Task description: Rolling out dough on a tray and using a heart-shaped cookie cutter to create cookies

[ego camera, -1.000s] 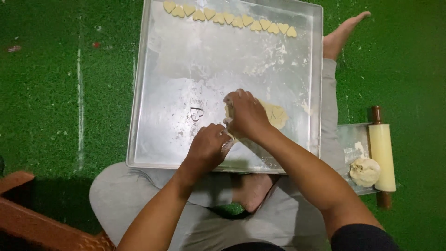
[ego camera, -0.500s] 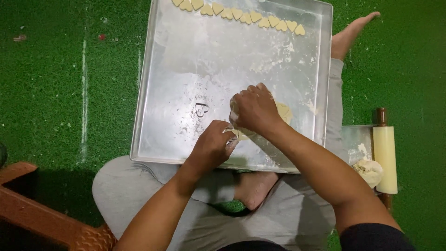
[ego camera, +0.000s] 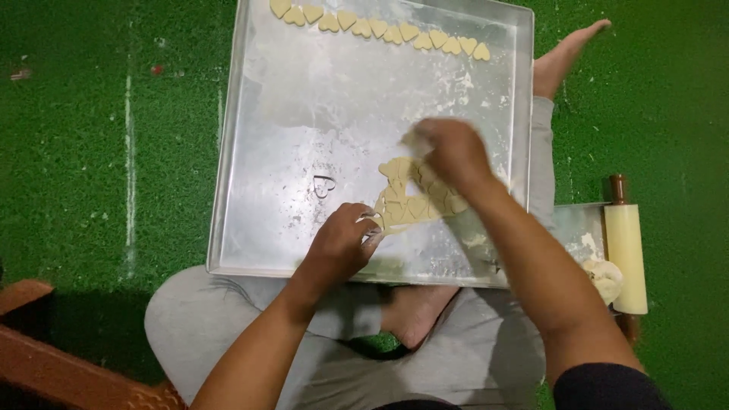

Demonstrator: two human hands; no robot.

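A large flour-dusted metal tray (ego camera: 250,152) rests on my lap. A row of several heart-shaped dough pieces (ego camera: 380,29) lines its far edge. Near the tray's middle lies a thin dough sheet (ego camera: 406,203) marked with heart-shaped cuts. My left hand (ego camera: 342,244) pinches the sheet's near left edge. Blurred by motion, my right hand (ego camera: 453,153) grips the sheet's far right part with curled fingers. A small heart-shaped metal cutter (ego camera: 324,186) lies loose on the tray, left of the dough and just beyond my left hand.
A pale rolling pin with dark handles (ego camera: 626,247) lies to the right beside a lump of dough (ego camera: 605,278) on a small floured board (ego camera: 575,226). Green turf floor (ego camera: 91,137) surrounds the tray. A brown wooden piece (ego camera: 45,357) sits at the bottom left.
My right hand has lifted off the dough and moved to its far right side, uncovering the heart-cut sheet. My left hand has stayed at the near edge.
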